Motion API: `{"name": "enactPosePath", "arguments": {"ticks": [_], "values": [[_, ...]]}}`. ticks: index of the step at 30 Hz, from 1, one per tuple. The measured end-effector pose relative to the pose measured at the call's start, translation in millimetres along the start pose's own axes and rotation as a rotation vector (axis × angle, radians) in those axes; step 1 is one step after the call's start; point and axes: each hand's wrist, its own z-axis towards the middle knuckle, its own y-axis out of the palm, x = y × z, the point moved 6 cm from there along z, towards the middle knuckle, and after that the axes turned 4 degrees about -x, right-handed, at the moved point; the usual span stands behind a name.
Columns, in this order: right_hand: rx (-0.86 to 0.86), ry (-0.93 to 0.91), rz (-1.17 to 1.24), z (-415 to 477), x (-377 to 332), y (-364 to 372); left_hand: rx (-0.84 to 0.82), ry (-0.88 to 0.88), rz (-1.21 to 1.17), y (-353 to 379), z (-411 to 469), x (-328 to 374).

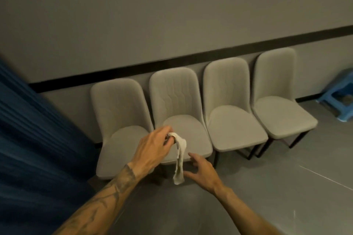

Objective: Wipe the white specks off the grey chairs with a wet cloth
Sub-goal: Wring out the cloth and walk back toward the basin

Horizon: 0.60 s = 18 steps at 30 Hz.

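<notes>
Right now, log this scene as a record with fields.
left hand: pinches the white cloth by its top end
right hand: open, fingers spread, beside the cloth's lower end
white cloth: hangs limp before the second chair from the left
grey chairs: four, in a row against the wall
surroundings: blue curtain left, blue plastic stool right

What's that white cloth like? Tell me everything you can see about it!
The cloth is off-white, long and narrow, and looks soft and crumpled. The left hand pinches its top end with curled fingers, so it hangs limp in front of the second chair from the left. Its lower end is bunched, close by the open right hand; whether they touch is unclear.
</notes>
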Motion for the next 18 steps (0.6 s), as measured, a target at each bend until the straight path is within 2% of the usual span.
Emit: {"name": "enactPosePath", "arguments": {"ticks": [8, 18], "values": [[-0.097, -0.082, -0.002, -30.6, 90.2, -139.4, -0.005, 0.010, 0.065, 85.8, 82.8, 170.8], [0.152, 0.036, -0.293, -16.4, 214.6, -383.5, -0.017, 0.148, 0.041, 179.0, 253.7, 337.2]]}}
